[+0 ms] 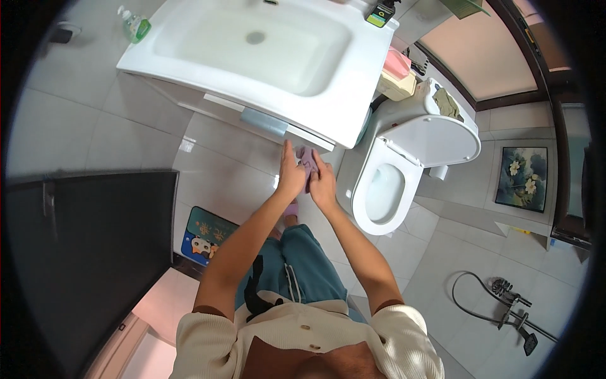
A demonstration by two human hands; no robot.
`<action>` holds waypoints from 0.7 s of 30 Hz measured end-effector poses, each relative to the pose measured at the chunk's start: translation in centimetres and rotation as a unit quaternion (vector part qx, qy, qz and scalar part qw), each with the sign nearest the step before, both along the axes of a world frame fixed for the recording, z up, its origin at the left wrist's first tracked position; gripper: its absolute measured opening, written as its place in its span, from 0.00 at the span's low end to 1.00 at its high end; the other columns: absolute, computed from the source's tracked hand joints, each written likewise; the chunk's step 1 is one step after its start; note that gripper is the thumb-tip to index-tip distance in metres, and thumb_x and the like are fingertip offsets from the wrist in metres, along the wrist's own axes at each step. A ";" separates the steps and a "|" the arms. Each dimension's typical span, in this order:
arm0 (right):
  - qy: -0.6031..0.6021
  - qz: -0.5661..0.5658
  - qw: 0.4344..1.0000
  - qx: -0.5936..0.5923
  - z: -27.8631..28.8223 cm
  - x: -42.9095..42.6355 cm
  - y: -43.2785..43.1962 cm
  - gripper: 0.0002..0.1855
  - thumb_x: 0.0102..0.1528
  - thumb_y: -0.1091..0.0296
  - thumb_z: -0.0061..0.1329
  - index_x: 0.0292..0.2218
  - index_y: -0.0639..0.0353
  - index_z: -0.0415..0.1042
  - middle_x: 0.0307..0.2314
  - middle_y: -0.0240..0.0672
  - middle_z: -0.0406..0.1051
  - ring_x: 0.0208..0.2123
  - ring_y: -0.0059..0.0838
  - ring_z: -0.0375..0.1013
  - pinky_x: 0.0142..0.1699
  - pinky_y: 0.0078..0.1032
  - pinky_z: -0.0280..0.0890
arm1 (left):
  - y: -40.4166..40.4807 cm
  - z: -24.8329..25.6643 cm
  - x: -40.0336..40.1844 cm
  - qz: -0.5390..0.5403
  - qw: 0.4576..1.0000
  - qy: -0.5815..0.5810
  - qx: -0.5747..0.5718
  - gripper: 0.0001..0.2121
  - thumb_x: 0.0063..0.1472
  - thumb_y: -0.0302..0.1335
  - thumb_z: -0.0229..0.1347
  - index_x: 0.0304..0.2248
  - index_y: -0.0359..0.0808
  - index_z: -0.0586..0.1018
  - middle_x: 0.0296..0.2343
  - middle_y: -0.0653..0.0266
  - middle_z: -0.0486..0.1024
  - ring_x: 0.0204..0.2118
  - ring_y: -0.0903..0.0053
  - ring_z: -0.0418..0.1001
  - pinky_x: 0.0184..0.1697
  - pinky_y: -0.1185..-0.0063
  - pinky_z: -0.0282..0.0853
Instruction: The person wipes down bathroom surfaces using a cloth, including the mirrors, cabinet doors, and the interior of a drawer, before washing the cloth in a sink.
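Observation:
A crumpled mauve cloth [307, 160] is between my two hands, in front of the washbasin cabinet. My right hand [323, 182] grips its right side, the thumb and fingers pressed on the fabric. My left hand [290, 173] lies along the cloth's left side with its fingers stretched forward; whether it grips the fabric is hard to tell. Just beyond my fingertips are the cabinet's front and a grey-blue cloth [264, 121] draped over its edge. The white washbasin [331, 109] spreads above them, its bowl holding cloudy water.
Right of the cabinet stands a toilet [362, 189] with its lid raised. A green soap bottle [137, 29] and a black pump bottle [381, 13] stand by the basin. A dark door [94, 237] is at left, a patterned mat [203, 232] beside it, a shower fitting [513, 308] lower right.

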State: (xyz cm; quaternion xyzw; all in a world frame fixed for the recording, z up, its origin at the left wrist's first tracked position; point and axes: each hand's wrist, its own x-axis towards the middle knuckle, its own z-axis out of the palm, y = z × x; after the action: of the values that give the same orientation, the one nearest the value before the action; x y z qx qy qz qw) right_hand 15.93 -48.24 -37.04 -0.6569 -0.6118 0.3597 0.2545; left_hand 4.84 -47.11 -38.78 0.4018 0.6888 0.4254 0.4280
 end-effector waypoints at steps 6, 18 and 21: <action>-0.047 0.066 0.996 -0.029 0.2 0.4 2.8 0.33 0.56 0.75 0.40 0.63 0.49 0.56 0.34 0.46 0.63 0.39 0.46 0.66 0.48 0.37 0.62 | 3.1 1.2 1.2 -0.091 0.992 -0.088 -0.009 0.39 0.54 0.14 0.40 0.65 0.29 0.39 0.65 0.46 0.28 0.69 0.58 0.29 0.69 0.71 0.31; -0.060 0.070 0.996 -0.006 -1.0 0.6 4.5 0.33 0.56 0.77 0.40 0.62 0.59 0.55 0.41 0.54 0.65 0.44 0.53 0.67 0.51 0.39 0.63 | 4.8 1.2 0.2 -0.015 0.922 -0.386 -0.024 0.36 0.50 0.11 0.38 0.62 0.30 0.55 0.56 0.56 0.64 0.50 0.75 0.68 0.51 0.84 0.63; -0.053 0.073 0.996 -0.017 -1.3 1.2 4.1 0.34 0.55 0.77 0.42 0.63 0.59 0.52 0.41 0.55 0.66 0.43 0.54 0.67 0.51 0.40 0.63 | 4.8 1.4 0.4 0.044 0.942 -0.331 -0.025 0.32 0.53 0.14 0.40 0.61 0.28 0.57 0.51 0.58 0.68 0.50 0.76 0.68 0.51 0.82 0.63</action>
State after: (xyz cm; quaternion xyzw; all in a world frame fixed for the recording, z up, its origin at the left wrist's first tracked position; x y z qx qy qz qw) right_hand 17.16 -44.11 -38.30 -0.6325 -0.6647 0.3527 0.1837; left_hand 5.24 -42.33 -37.40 0.1968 0.5358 0.5353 0.6226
